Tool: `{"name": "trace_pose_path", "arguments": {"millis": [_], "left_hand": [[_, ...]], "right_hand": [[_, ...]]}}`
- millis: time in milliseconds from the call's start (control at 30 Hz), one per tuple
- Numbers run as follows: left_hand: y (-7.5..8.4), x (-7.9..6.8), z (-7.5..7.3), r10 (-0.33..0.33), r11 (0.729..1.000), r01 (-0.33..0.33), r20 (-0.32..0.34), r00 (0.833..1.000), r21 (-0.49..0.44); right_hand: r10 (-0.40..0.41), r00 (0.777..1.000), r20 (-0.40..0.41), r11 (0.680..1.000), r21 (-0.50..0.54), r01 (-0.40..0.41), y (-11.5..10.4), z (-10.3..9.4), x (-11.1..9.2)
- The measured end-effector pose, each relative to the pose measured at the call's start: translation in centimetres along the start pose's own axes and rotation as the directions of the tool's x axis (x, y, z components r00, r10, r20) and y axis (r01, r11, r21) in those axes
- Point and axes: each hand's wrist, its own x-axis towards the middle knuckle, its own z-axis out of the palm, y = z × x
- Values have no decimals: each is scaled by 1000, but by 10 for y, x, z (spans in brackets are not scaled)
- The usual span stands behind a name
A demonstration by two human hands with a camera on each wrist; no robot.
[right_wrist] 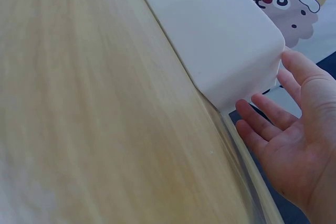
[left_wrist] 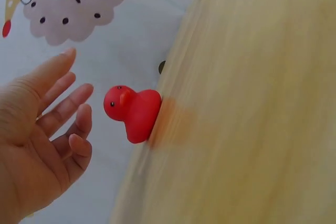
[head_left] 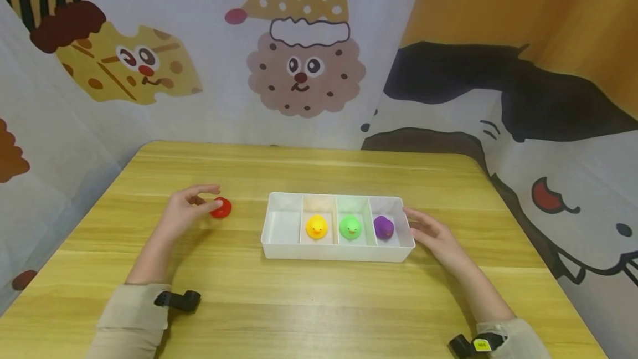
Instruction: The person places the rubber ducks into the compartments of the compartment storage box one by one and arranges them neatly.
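Note:
A red rubber duck (head_left: 224,210) stands on the table, left of a white divided box (head_left: 334,252). My left hand (head_left: 185,212) is beside it, thumb and fingers spread apart. In the left wrist view a gap separates the hand (left_wrist: 47,114) from the duck (left_wrist: 137,111). At the box's right end is my right hand (head_left: 437,239), its fingers loosely extended. The right wrist view has the thumb of that hand (right_wrist: 294,140) at the corner of the box (right_wrist: 226,35). Inside the box, a yellow duck (head_left: 317,227), a green duck (head_left: 351,227) and a purple duck (head_left: 384,227) occupy separate compartments.
The leftmost compartment (head_left: 283,226) holds no duck. Under everything is a wooden table (head_left: 299,303) with rounded far corners. Behind it hangs a cartoon-printed cloth (head_left: 209,121). Each wrist wears a black camera on a strap (head_left: 179,301).

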Motion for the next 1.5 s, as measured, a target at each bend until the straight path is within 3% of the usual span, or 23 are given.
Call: {"name": "trace_pose_path", "arguments": {"millis": [367,733,1500], "left_hand": [[-22,-1,-6,-62,998,61,69,996,3],[-36,2,0,-65,998,64,52,997,21],[-26,2,5,-34,999,33,19,999,25]], "right_hand": [[-17,1000,4,1000,2,17,0,0,0],[-10,1000,0,1000,-10,10,2,0,1],[-18,1000,2,1000,5,18,1,0,1]]}}
